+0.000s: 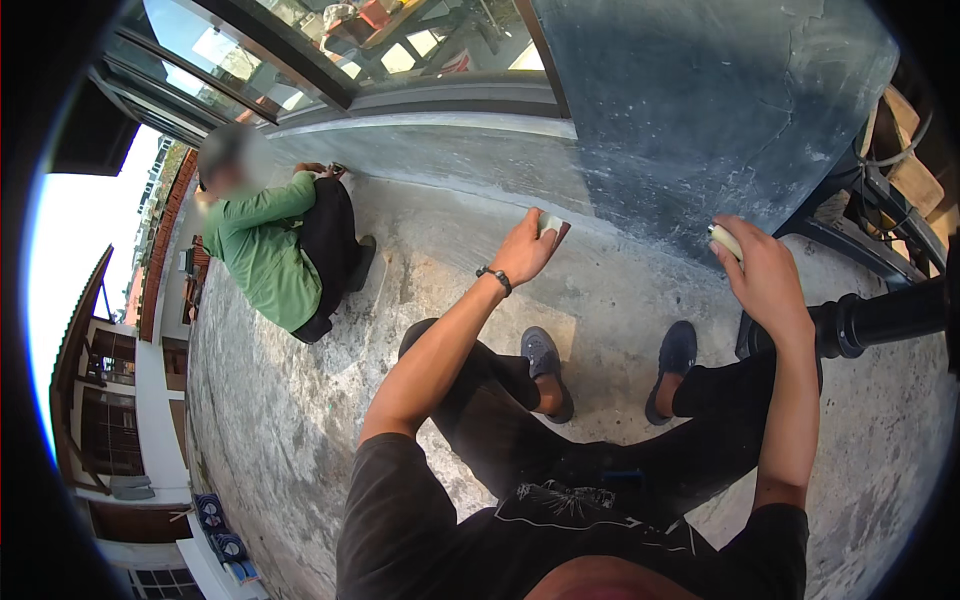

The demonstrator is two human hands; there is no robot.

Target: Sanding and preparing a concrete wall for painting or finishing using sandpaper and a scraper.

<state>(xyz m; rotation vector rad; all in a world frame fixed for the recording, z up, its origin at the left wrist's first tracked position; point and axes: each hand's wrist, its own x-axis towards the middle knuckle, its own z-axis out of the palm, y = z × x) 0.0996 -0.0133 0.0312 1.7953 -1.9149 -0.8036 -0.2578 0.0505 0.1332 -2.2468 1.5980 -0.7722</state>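
My left hand [526, 251], with a beaded bracelet at the wrist, grips a small pale block-like piece [553, 223] with a dark reddish edge. Its exact kind cannot be told. In my right hand [765, 274] is a hand tool with a cream handle [726, 241] and a short metal end pointing at the wall. The tool's working end is too small to identify. Both hands are in front of the grey plastered wall [690, 97], which has pale specks and scuffs low down, near where it meets the concrete floor [480, 292]. Whether either tool touches the wall cannot be told.
A person in a green shirt [262, 225] squats at the left by the low wall, a small object at their hand. Above that wall is a framed window [442, 60]. A black post [885, 319] and dark metal frame [847, 240] with wooden pieces [911, 150] stand right.
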